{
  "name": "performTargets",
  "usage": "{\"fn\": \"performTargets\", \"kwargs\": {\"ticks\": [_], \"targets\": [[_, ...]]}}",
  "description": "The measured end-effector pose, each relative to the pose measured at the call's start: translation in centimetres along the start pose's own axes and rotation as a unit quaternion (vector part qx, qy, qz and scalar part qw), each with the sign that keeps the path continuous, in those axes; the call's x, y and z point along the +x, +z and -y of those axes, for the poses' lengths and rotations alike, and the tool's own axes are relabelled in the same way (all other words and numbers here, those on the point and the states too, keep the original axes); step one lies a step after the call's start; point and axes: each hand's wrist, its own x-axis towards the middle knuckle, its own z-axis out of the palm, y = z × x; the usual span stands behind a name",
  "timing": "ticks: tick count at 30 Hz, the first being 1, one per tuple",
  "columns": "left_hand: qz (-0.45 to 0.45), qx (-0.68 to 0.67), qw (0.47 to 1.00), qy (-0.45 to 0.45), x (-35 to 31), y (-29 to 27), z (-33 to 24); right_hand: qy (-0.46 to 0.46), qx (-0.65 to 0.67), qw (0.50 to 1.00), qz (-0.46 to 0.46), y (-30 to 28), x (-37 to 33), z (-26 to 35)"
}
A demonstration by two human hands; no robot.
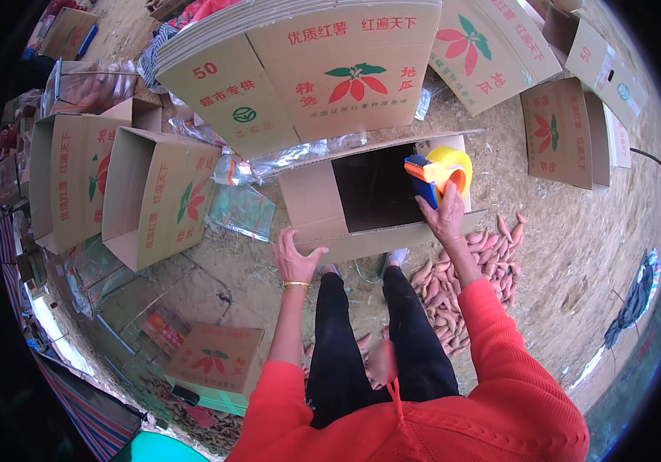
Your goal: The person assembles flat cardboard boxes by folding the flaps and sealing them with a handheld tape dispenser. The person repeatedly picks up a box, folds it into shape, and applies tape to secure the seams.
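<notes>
Grips the tape dispenser (431,171) between right fingers (428,209), over the open carton (311,202); spreads left fingers (284,237) wide beside the near left corner.

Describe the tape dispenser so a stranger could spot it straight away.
Find the open cardboard box near the picture's centre. At its right end, the person's right hand holds the tape dispenser. Its bright yellow, orange and blue set it apart from the brown cardboard around it.

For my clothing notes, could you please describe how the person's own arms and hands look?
The sleeves are red and knitted, ending short of the wrists. The left hand and right hand are ungloved; a thin gold-coloured bracelet circles the left wrist.
</notes>
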Motion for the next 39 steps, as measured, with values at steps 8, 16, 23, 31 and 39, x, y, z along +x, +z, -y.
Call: {"fn": "performTargets", "kwargs": {"ticks": [8,16,23,31,39], "targets": [[0.020,-0.144,0.985,-0.098,2.3,3.8,1.7,-0.073,0.112,0.988,-0.071,-7.0,3.6,7.3],[0.018,-0.197,0.972,-0.131,2.4,5.9,2.8,-0.123,0.040,0.989,0.076,-3.5,16.9,8.2],[0.007,-0.168,0.975,-0.148,0.7,7.0,1.3,-0.147,0.000,0.983,0.107,-1.1,10.4,6.0],[0.002,-0.153,0.979,-0.135,-0.5,7.5,1.3,-0.153,0.006,0.986,0.060,-1.9,6.9,6.5],[0.016,-0.137,0.981,-0.137,-0.3,7.9,1.6,-0.180,-0.007,0.977,0.118,-0.9,3.8,5.5]]}}
